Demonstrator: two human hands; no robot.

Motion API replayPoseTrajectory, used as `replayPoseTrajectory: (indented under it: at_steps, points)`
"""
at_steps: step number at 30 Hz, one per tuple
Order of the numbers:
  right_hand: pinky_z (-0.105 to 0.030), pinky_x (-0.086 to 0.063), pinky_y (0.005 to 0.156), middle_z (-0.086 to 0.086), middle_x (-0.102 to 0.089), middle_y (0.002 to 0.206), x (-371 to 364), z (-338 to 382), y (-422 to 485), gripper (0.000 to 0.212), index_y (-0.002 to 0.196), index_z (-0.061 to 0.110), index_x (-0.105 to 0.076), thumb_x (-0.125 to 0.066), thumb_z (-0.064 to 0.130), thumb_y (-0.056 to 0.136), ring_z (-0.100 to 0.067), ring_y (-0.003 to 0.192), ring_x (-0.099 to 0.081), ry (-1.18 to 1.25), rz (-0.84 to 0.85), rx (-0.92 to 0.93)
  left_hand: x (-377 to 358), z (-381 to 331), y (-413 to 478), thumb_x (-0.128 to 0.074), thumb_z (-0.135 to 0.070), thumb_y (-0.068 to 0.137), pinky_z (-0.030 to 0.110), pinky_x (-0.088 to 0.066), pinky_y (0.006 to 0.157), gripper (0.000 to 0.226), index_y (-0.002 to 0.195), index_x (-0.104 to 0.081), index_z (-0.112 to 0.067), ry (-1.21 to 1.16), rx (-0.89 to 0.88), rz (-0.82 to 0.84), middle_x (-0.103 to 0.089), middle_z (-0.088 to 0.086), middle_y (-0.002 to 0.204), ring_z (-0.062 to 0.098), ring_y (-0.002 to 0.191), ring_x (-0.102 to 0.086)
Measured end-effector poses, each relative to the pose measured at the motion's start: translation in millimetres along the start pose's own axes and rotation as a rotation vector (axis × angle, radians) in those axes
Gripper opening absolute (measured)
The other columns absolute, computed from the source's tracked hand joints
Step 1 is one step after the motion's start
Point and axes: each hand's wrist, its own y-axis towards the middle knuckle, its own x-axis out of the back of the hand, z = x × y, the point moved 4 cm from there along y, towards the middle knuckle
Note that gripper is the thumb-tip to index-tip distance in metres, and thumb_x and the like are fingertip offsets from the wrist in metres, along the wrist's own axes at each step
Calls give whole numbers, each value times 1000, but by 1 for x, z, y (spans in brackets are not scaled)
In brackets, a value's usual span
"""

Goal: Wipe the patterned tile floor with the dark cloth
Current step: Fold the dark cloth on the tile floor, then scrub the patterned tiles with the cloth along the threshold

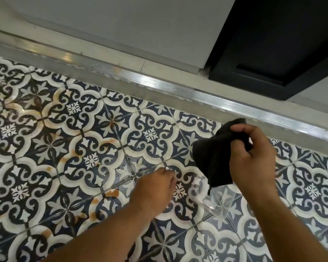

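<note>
Black and soft, the dark cloth hangs at the right side of the frame, above the patterned tile floor. The right hand holds it tight. Its fingers and thumb are curled round the top of the cloth, and the rest hangs down loose.

The left hand reaches down to the tiles in the lower middle of the frame. It is blurry, so I cannot tell if its fingers are bent or straight, or if they touch the floor. Little water drops shine just beside its fingertips.

Brown stains mark the tiles in the lower left. A shiny metal strip runs along the top edge of the floor. A clear thing lies on the tiles under the cloth.
</note>
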Motion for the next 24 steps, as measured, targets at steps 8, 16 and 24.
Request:
replayPoseTrajectory:
  at_steps: [8,16,24]
  points:
    - [-19,-44,85,-6,-62,119,-74,38,8,28,113,16,-65,-49,5,93,0,99,-48,-394,52,577,69,74,-7,-44,-35,99,35,-54,83,33,126,-60,-24,51,112,-171,-66,-2,114,17,94,-63]
    - [-38,-21,115,-1,-36,153,-169,-88,-74,47,142,25,-46,-54,17,97,-22,139,-30,-936,867,443,94,106,-16,-55,-22,95,36,-53,74,24,115,-68,-17,69,73,-217,-70,4,107,24,87,-66]
    - [-67,9,108,4,10,160,-191,-87,-26,110,150,41,5,-62,77,70,-34,147,10,-997,701,496,103,119,-14,-54,-27,96,34,-49,84,33,127,-62,-19,131,22,-234,-66,3,119,23,105,-61]
